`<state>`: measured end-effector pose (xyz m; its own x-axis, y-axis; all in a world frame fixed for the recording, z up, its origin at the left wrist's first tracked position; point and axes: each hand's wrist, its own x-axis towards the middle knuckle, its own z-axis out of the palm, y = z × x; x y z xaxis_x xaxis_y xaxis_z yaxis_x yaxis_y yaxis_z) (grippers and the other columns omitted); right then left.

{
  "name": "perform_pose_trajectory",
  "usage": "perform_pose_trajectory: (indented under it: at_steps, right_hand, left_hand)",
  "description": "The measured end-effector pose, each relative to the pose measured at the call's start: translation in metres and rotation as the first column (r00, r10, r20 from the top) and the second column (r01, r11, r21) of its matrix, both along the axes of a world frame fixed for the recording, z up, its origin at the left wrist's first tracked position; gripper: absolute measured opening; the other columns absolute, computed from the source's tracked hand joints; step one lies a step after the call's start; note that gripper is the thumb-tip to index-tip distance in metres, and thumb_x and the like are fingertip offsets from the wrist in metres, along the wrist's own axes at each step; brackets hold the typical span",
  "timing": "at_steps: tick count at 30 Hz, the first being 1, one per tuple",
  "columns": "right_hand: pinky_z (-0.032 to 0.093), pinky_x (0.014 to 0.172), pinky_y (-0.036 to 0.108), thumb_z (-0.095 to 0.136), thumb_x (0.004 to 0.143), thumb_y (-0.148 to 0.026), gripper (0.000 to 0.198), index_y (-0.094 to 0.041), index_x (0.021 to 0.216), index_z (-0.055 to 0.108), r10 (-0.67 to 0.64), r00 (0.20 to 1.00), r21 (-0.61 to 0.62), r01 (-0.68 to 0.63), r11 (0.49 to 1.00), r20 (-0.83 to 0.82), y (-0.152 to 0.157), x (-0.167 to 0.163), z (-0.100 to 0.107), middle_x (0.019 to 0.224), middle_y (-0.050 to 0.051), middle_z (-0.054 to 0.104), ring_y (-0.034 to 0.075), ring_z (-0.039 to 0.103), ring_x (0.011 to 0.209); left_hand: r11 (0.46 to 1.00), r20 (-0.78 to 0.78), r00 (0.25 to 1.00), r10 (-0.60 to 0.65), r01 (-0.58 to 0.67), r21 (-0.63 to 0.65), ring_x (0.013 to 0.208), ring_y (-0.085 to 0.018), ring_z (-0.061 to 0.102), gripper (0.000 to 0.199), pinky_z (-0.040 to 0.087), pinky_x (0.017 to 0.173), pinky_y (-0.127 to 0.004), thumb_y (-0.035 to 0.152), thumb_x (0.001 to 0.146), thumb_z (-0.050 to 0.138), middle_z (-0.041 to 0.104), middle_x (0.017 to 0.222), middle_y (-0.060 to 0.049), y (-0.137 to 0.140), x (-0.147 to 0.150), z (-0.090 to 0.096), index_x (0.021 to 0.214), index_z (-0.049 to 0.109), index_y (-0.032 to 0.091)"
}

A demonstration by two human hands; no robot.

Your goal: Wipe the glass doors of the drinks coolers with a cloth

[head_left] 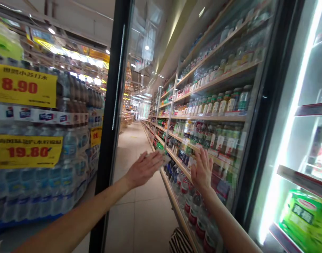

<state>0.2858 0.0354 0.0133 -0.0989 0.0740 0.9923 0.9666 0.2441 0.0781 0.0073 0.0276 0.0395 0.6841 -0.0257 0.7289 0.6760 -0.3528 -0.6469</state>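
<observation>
When handling the glass door point(185, 105), set between the bottle stacks point(47, 179) at left and the lit cooler shelves point(303, 180) at right, present the left hand point(146, 168) and right hand point(202, 172) together: both open, apparently empty, fingers extended toward the door. Contact with the door: not certain from this view. Spread load evenly over both palms; avoid catching fingertips on the black frame point(109, 126).
</observation>
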Motion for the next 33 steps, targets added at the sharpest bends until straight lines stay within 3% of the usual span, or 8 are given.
perform_pose_trajectory:
  at_steps: [3, 5, 10, 17, 22, 26, 28, 33]
  right_hand:
    - [0.022, 0.107, 0.05, 0.037, 0.087, -0.022, 0.058, -0.022, 0.143, 0.021, 0.002, 1.0, 0.031, -0.003, 1.0, 0.016, 0.002, -0.003, 0.001, 0.144, 0.012, 0.032, 0.025, 0.023, 0.136]
    - [0.023, 0.106, 0.05, 0.038, 0.086, -0.022, 0.059, -0.021, 0.143, 0.022, 0.018, 0.999, 0.055, -0.02, 0.998, 0.038, 0.003, -0.007, 0.001, 0.144, 0.013, 0.032, 0.025, 0.024, 0.136]
    - [0.023, 0.107, 0.049, 0.039, 0.086, -0.02, 0.057, -0.02, 0.141, 0.025, 0.04, 0.995, 0.075, -0.047, 0.996, 0.096, 0.006, -0.02, 0.005, 0.144, 0.013, 0.032, 0.025, 0.024, 0.136]
    - [0.021, 0.108, 0.05, 0.038, 0.086, -0.021, 0.058, -0.021, 0.142, 0.024, 0.058, 0.994, 0.099, -0.067, 0.993, 0.094, 0.009, -0.038, 0.021, 0.144, 0.013, 0.032, 0.025, 0.025, 0.136]
    - [0.019, 0.109, 0.049, 0.039, 0.086, -0.021, 0.058, -0.02, 0.141, 0.024, 0.065, 0.988, 0.118, -0.081, 0.99, 0.141, 0.012, -0.05, 0.033, 0.143, 0.013, 0.034, 0.024, 0.024, 0.136]
    - [0.016, 0.11, 0.049, 0.039, 0.085, -0.02, 0.056, -0.02, 0.14, 0.029, 0.049, 0.988, 0.139, -0.069, 0.988, 0.144, 0.017, -0.052, 0.038, 0.142, 0.011, 0.036, 0.024, 0.025, 0.136]
    - [0.017, 0.11, 0.049, 0.039, 0.085, -0.02, 0.054, -0.021, 0.139, 0.03, 0.047, 0.989, 0.151, -0.068, 0.986, 0.141, 0.018, -0.051, 0.038, 0.141, 0.011, 0.038, 0.023, 0.026, 0.136]
    - [0.017, 0.111, 0.048, 0.039, 0.085, -0.017, 0.058, -0.021, 0.141, 0.026, 0.075, 0.985, 0.149, -0.099, 0.984, 0.157, 0.019, -0.05, 0.037, 0.141, 0.01, 0.038, 0.023, 0.025, 0.136]
  left_hand:
    - [0.998, 0.328, 0.944, 0.046, -0.06, 0.033, 0.138, -0.018, 0.016, 0.051, 0.011, 0.114, -0.043, 0.02, 0.087, 0.046, 0.043, 0.138, -0.009, 0.001, -0.012, 0.027, 0.136, 0.033, 0.023]
    - [0.997, 0.409, 0.911, 0.053, -0.073, 0.032, 0.138, -0.02, 0.015, 0.054, 0.014, 0.113, -0.043, 0.021, 0.086, 0.046, 0.04, 0.14, -0.011, -0.001, -0.017, 0.028, 0.137, 0.031, 0.021]
    - [1.0, 0.12, 0.993, 0.014, -0.017, 0.023, 0.137, -0.017, 0.02, 0.047, 0.011, 0.115, -0.039, 0.016, 0.085, 0.046, 0.052, 0.13, -0.003, -0.003, -0.024, -0.003, 0.131, 0.041, 0.024]
    - [0.987, 0.49, 0.867, 0.093, -0.143, 0.066, 0.139, -0.021, 0.015, 0.042, 0.017, 0.112, -0.043, 0.023, 0.088, 0.042, 0.039, 0.14, -0.013, 0.0, -0.011, 0.056, 0.129, 0.041, 0.014]
    - [0.988, 0.071, 0.992, 0.1, -0.108, 0.114, 0.138, -0.019, 0.016, 0.043, 0.013, 0.114, -0.042, 0.019, 0.087, 0.042, 0.041, 0.14, -0.004, 0.0, -0.004, 0.052, 0.13, 0.041, 0.022]
    - [0.987, 0.425, 0.9, 0.096, -0.142, 0.078, 0.138, -0.023, 0.019, 0.046, 0.019, 0.111, -0.046, 0.024, 0.089, 0.04, 0.037, 0.142, -0.011, 0.005, -0.003, 0.081, 0.134, 0.035, 0.019]
    - [0.986, 0.506, 0.86, 0.073, -0.139, 0.093, 0.137, -0.023, 0.019, 0.046, 0.021, 0.11, -0.046, 0.025, 0.09, 0.037, 0.036, 0.142, -0.012, 0.007, 0.0, 0.094, 0.135, 0.034, 0.017]
    - [0.984, 0.183, 0.98, 0.077, -0.105, 0.147, 0.136, -0.022, 0.025, 0.042, 0.02, 0.111, -0.043, 0.022, 0.089, 0.038, 0.042, 0.139, -0.008, 0.006, 0.004, 0.1, 0.131, 0.039, 0.018]
